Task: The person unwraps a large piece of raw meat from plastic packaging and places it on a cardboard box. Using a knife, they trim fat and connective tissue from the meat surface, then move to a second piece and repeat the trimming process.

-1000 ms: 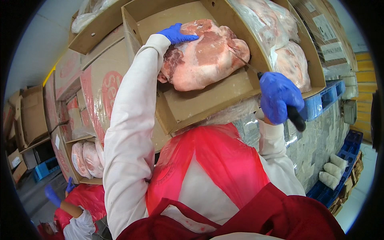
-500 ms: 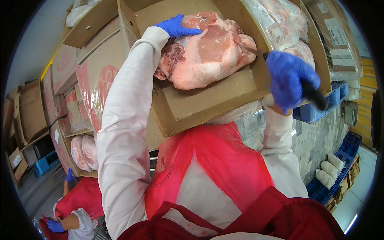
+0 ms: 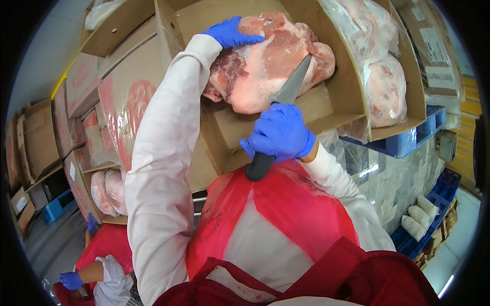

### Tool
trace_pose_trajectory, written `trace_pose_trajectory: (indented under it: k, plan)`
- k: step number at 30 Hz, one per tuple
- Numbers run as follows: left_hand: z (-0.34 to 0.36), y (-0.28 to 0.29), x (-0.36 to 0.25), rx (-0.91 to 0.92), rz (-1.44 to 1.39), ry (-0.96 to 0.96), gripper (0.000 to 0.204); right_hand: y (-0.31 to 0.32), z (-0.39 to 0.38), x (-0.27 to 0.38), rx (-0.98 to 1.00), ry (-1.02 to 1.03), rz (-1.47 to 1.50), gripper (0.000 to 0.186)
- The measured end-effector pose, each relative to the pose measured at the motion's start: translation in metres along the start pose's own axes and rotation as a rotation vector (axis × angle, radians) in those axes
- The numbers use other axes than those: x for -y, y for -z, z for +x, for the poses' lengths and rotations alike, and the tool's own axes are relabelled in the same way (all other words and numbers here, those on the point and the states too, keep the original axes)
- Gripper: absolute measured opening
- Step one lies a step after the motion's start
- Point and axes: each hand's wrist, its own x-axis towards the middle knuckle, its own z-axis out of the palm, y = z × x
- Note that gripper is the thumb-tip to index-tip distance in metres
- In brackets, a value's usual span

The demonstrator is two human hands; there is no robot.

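At the far lower left, a co-worker's gloved hand shows beside a red apron. Moving right, stacked cardboard boxes hold wrapped meat. The person's left hand, in a blue glove, lies flat on top of one large raw cut of meat sitting in an open cardboard box. A second ago the right hand was off to the right; now it has swung in, fist closed around the black handle of one knife, blade tip against the meat, so cutting looks about to start. Count: two gloved hands, one knife, one cut in this box. Right of it, another box holds wrapped meat above blue crates.
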Motion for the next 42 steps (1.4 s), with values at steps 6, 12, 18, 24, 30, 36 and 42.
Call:
trace_pose_trajectory:
  k: [6,12,18,24,30,36,42]
  plan:
    - [-0.003,0.005,0.004,0.014,-0.013,-0.09,0.094,-0.016,0.007,0.004,0.233,-0.046,0.222,0.014]
    - [-0.008,0.005,0.011,-0.038,0.057,-0.066,0.096,-0.021,0.013,0.006,0.231,-0.09,0.341,0.014]
    - [-0.079,0.024,-0.018,0.038,0.394,0.107,0.106,0.075,-0.021,-0.042,-0.57,-0.119,0.371,0.03]
    - [-0.182,-0.015,-0.053,-0.027,0.614,0.005,0.102,0.104,-0.045,-0.056,-0.869,0.007,0.542,0.05]
    - [-0.183,-0.026,-0.044,-0.088,0.532,0.017,0.097,0.138,-0.034,-0.027,-1.022,0.469,0.576,0.053]
    - [-0.184,-0.026,-0.041,-0.104,0.51,0.008,0.095,0.113,-0.026,-0.056,-0.913,0.056,0.474,0.051]
    - [-0.186,-0.028,-0.046,-0.136,0.494,-0.001,0.094,0.116,-0.018,-0.064,-0.909,-0.062,0.684,0.047]
